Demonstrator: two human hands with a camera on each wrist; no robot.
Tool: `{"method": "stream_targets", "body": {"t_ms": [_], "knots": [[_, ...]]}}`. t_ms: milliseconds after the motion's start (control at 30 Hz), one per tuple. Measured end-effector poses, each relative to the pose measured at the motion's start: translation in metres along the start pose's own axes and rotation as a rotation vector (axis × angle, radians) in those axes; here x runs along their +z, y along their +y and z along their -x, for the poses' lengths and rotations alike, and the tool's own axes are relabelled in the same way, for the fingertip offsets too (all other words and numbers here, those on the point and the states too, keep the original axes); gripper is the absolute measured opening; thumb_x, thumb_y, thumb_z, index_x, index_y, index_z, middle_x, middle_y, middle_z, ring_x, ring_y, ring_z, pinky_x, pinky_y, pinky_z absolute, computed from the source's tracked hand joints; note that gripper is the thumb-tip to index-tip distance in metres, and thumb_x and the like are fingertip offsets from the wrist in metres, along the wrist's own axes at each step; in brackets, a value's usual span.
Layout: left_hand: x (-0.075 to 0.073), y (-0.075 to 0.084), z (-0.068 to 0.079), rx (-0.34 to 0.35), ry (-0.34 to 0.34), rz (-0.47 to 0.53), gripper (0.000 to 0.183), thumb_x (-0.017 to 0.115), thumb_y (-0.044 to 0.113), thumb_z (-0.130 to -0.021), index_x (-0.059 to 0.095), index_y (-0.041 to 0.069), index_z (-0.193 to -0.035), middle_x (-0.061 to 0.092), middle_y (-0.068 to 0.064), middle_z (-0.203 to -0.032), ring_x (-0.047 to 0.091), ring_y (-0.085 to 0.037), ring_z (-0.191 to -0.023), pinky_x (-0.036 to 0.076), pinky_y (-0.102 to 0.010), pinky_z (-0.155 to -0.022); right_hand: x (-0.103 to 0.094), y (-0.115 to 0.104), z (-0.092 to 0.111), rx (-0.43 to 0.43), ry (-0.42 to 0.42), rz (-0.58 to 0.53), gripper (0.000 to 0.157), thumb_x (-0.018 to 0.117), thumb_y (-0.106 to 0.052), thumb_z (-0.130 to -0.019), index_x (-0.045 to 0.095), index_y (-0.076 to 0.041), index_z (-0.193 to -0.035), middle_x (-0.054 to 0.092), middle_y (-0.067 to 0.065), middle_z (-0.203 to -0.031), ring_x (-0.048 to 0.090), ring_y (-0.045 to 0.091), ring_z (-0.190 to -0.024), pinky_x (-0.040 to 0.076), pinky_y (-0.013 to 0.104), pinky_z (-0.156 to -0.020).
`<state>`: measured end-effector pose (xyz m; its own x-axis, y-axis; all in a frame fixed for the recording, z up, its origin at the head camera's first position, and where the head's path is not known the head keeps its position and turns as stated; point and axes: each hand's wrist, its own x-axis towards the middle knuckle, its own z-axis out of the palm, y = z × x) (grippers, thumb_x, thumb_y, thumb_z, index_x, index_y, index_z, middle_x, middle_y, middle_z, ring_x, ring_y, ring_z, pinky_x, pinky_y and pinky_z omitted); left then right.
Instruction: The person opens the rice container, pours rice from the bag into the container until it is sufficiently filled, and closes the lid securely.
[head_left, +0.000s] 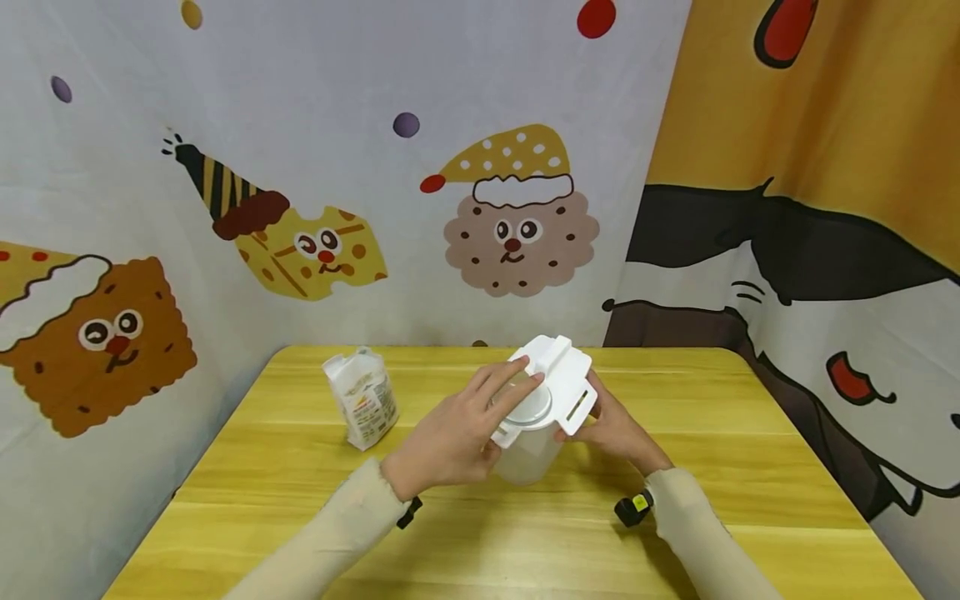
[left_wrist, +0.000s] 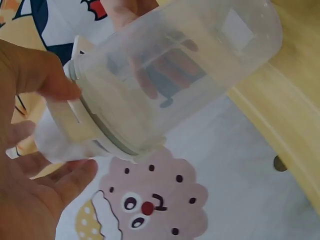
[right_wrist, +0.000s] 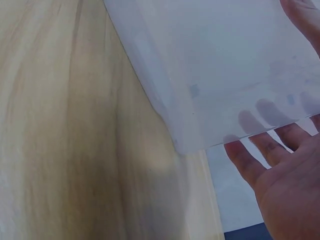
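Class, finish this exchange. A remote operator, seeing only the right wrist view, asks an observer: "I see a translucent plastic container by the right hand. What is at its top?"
Observer: A white plastic lid sits on the translucent plastic container.
Operator: What is the left hand doing?
Observer: It grips the lid, fingers over its top.
Operator: Anything else on the yellow wood-grain table?
Observer: Yes: a white printed package stands left of the container in the head view.

- Head: near side, looking down across the table (head_left: 480, 542)
- Left wrist: close, from left, facing far
- Right wrist: close, from right; both wrists share the container (right_wrist: 215, 65)
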<state>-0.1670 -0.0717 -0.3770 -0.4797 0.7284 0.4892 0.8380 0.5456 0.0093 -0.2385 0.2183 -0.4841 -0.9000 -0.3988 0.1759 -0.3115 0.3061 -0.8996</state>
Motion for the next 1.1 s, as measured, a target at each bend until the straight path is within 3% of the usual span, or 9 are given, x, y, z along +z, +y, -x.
{"method": "stream_targets", "body": {"t_ms": [100, 200, 300, 500, 633, 867, 1100], "knots": [[0.002, -0.005, 0.001, -0.012, 0.005, 0.072, 0.115, 0.086, 0.007, -0.068, 0.022, 0.018, -0.164, 0.029, -0.011, -0.166, 0.038, -0.024, -0.148, 0.056, -0.029, -0.100, 0.000, -0.004, 0.003, 0.018, 0.013, 0.035, 0.117, 0.092, -0.025, -0.076, 0.015, -0.045, -0.162, 0.039, 0.006, -0.163, 0.047, 0.042, -0.141, 0.035, 0.073, -0.112], [0.006, -0.010, 0.002, -0.025, 0.024, 0.118, 0.118, 0.088, 0.012, -0.069, 0.019, 0.017, -0.164, 0.027, -0.009, -0.168, 0.032, -0.024, -0.153, 0.045, -0.035, -0.116, 0.000, -0.006, 0.006, 0.031, 0.027, 0.067, 0.115, 0.092, -0.029, -0.076, 0.017, -0.040, -0.162, 0.041, 0.008, -0.161, 0.047, 0.042, -0.141, 0.038, 0.071, -0.112], [0.010, -0.015, 0.004, -0.058, 0.043, 0.157, 0.124, 0.092, 0.014, -0.067, 0.016, 0.016, -0.165, 0.024, -0.007, -0.169, 0.027, -0.023, -0.156, 0.038, -0.036, -0.122, 0.002, -0.007, 0.009, 0.025, 0.045, 0.084, 0.112, 0.092, -0.029, -0.077, 0.019, -0.036, -0.162, 0.040, 0.009, -0.161, 0.044, 0.041, -0.143, 0.040, 0.068, -0.112], [0.020, -0.026, 0.008, -0.161, 0.050, 0.353, 0.130, 0.093, 0.008, -0.066, 0.011, 0.018, -0.166, 0.023, -0.003, -0.170, 0.025, -0.022, -0.157, 0.036, -0.041, -0.122, 0.007, -0.010, 0.017, -0.009, 0.086, 0.066, 0.115, 0.091, -0.025, -0.078, 0.014, -0.034, -0.163, 0.031, 0.013, -0.166, 0.041, 0.043, -0.145, 0.040, 0.066, -0.113], [0.027, -0.032, 0.009, -0.189, 0.061, 0.477, 0.125, 0.093, 0.005, -0.069, 0.013, 0.013, -0.165, 0.025, -0.004, -0.170, 0.024, -0.025, -0.158, 0.031, -0.048, -0.125, 0.012, -0.012, 0.023, -0.029, 0.113, 0.053, 0.119, 0.091, -0.019, -0.079, 0.010, -0.030, -0.165, 0.027, 0.015, -0.167, 0.039, 0.045, -0.145, 0.039, 0.067, -0.113], [0.035, -0.038, 0.010, -0.152, 0.080, 0.548, 0.106, 0.093, 0.015, -0.075, 0.030, 0.006, -0.160, 0.042, -0.012, -0.160, 0.043, -0.026, -0.147, 0.043, -0.046, -0.118, 0.028, -0.015, 0.028, -0.076, 0.160, 0.001, 0.131, 0.093, -0.014, -0.074, 0.001, -0.030, -0.165, 0.015, 0.014, -0.171, 0.025, 0.044, -0.152, 0.035, 0.071, -0.113], [0.042, -0.041, 0.012, -0.175, 0.095, 0.559, 0.096, 0.091, 0.020, -0.079, 0.037, 0.010, -0.158, 0.042, -0.008, -0.161, 0.041, -0.027, -0.149, 0.041, -0.049, -0.119, 0.036, -0.020, 0.028, -0.040, 0.205, -0.014, 0.134, 0.096, -0.019, -0.071, 0.002, -0.039, -0.164, 0.016, 0.001, -0.172, 0.019, 0.034, -0.156, 0.034, 0.071, -0.115]]}}
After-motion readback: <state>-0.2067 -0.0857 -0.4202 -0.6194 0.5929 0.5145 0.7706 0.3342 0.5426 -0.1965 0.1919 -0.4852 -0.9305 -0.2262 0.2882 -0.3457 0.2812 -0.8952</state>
